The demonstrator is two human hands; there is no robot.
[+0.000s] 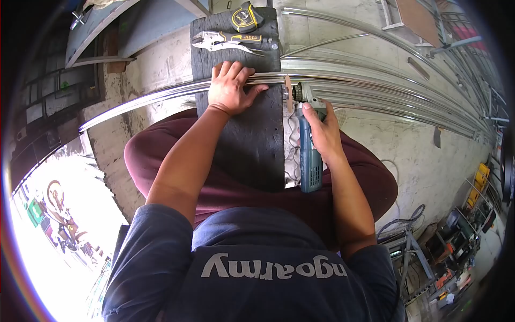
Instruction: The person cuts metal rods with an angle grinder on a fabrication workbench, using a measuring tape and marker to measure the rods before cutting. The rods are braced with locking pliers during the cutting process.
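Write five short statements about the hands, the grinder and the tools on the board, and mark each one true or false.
1. The left hand presses flat on the metal rail where it crosses the dark board. True.
2. The right hand holds a hammer. False: it grips a blue angle grinder.
3. The grinder's disc stands at the rail, just right of the board. True.
4. Locking pliers lie on the floor beside the board. False: they lie on the board's far end.
5. A tape measure sits beyond the pliers. True.
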